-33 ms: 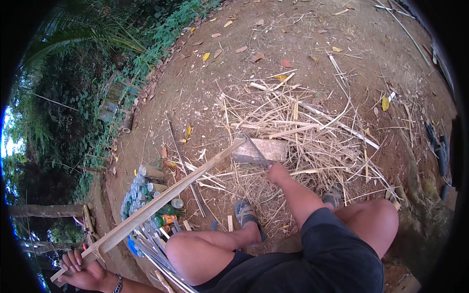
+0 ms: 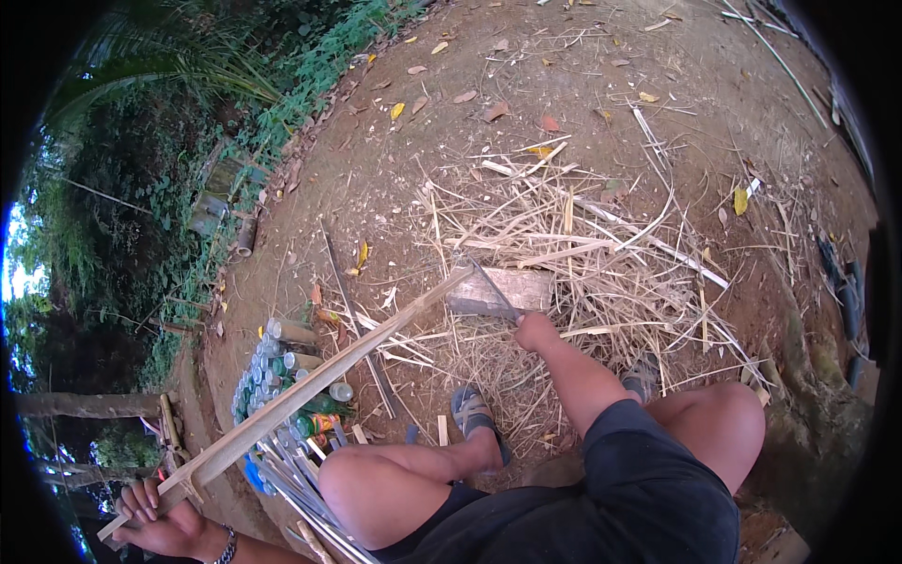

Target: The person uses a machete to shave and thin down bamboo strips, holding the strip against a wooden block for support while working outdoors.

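Observation:
My left hand (image 2: 162, 528), at the lower left, is wrapped round the near end of a long pale split strip (image 2: 301, 390) that looks like bamboo or wood. The strip slants up to the right, and its far tip meets the left end of a short wooden block (image 2: 519, 286) on the ground. My right hand (image 2: 536, 333) grips a knife just below the block; its handle is mostly hidden in the fist. The knife's narrow dark blade (image 2: 493, 289) points up and left across the block, reaching the strip's tip. Whether the edge touches the strip, I cannot tell.
A heap of thin shavings (image 2: 620, 273) spreads around and beyond the block. Many glass bottles (image 2: 272, 367) stand left of my knee, beside a bundle of cut strips (image 2: 301, 479). A dark thin slat (image 2: 357, 320) lies under the held strip. Greenery borders the dirt ground on the left.

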A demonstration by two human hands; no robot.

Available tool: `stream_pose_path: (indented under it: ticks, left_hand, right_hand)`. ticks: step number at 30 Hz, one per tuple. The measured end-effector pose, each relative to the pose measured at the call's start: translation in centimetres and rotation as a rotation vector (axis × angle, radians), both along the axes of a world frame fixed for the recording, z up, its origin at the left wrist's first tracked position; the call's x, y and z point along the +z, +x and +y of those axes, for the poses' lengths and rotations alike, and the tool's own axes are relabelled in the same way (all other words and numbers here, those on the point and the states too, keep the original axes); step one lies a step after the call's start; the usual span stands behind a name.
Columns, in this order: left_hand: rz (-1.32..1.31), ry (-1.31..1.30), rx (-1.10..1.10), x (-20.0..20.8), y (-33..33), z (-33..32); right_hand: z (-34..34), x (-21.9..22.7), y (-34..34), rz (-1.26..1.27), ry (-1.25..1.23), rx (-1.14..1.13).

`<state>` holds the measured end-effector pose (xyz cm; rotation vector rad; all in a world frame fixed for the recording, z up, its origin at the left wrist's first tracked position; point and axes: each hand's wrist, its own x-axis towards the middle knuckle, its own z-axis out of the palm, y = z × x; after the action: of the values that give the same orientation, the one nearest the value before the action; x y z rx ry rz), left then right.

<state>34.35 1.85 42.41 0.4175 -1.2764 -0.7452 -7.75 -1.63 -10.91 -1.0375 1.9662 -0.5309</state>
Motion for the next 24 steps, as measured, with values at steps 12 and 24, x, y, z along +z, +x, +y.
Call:
stream_pose_path:
  ticks: [12, 24]
  left_hand:
    - [0.357, 0.15, -0.023, -3.1, 8.0, 2.0]
    - [0.788, 0.393, 0.23, -14.1, 10.9, -3.8]
  right_hand:
    - [0.9, 11.4, 6.9, -1.422, -0.377, -0.915]
    - [3.3, 26.5, -3.1, -1.511, -1.045, -0.998]
